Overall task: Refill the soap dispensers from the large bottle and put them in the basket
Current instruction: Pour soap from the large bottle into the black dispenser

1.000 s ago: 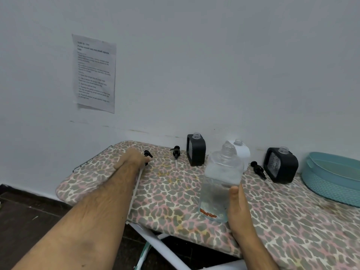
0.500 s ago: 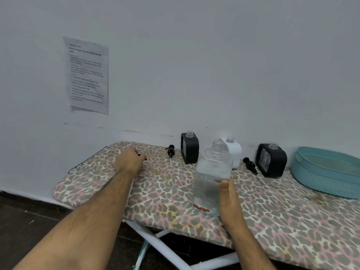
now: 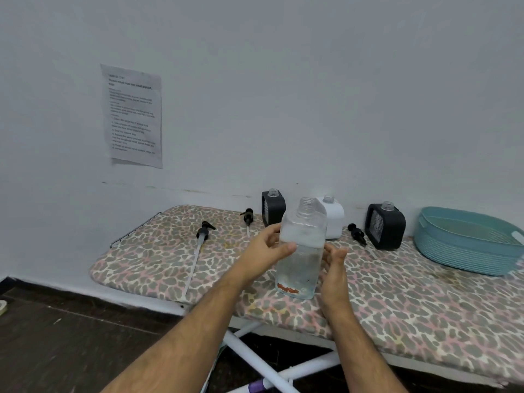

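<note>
**Both hands at the uncapped large bottle**

Head view: The large bottle [image 3: 301, 251], clear and partly filled with clear liquid, stands upright with its cap off on the leopard-print ironing board [image 3: 411, 302]. The left hand [image 3: 265, 251] grasps its upper body, thumb curled across the front face and fingers reaching round the far side. The right hand [image 3: 334, 268] lies against the bottle's right side with fingers fairly straight and loose, not clenched; whether the palm presses the plastic cannot be told.

Beyond the left hand, near the wall, a black dispenser [image 3: 273, 208] stands with an open neck. Just behind the bottle, past the right hand's fingertips, is a white dispenser [image 3: 333, 219], also open. Farther to the right of the right hand stands a second black dispenser [image 3: 385, 226], and beyond that the teal basket [image 3: 465, 251] rests on the board, well apart from both hands.

Three pump heads lie loose on the board: a long-tubed pump [image 3: 202, 239] to the left of the left hand, a short pump [image 3: 247, 218] beyond it beside the first black dispenser, and another pump [image 3: 356, 233] between the white and the second black dispensers.

A printed sheet [image 3: 133, 116] is stuck to the wall, up and left of the hands.
</note>
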Tool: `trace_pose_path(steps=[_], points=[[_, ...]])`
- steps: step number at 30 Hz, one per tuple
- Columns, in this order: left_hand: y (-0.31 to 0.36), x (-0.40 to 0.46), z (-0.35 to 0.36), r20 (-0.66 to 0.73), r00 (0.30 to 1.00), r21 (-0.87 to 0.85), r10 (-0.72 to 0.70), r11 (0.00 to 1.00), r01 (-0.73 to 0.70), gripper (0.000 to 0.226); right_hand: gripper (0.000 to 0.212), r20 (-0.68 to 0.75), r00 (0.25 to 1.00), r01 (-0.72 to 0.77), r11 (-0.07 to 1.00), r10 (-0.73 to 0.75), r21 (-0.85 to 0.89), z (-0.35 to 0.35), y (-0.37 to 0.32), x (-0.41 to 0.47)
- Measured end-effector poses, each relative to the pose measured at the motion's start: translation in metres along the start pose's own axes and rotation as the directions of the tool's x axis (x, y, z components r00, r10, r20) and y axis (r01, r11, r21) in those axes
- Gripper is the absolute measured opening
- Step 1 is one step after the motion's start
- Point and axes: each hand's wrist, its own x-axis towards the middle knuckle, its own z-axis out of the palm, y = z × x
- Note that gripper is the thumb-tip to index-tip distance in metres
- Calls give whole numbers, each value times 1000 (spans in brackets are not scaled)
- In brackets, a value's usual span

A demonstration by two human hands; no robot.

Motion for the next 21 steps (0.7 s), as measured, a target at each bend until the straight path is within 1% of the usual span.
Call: trace_pose_path(steps=[4,7,10,14,17,19,21], points=[[0,-3,14,12,1000,58,1,998,-1,66,107,-90,995,-24,997,30,73,-1,-3,2],[0,-1,18,7,1000,70,21,997,-21,71,108,-118,992,-41,994,54,105,-3,-3,2],[1,-2,19,-20,999,80,30,996,-28,77,105,-121,991,-47,994,58,99,-3,-3,1],[-2,-3,15,-54,997,88,52,995,-47,79,100,-112,993,-38,996,47,77,-3,-4,0],[-4,-7,7,-113,992,105,62,993,-50,83,99,-76,997,-32,999,34,34,-2,-5,0],[-4,-9,-2,-153,986,94,73,994,-59,80,100,-52,998,-26,1000,25,-14,-1,-4,-1],[-5,-11,-13,-196,977,94,87,993,-70,79,93,-23,1000,-13,998,12,-66,0,-3,-1]])
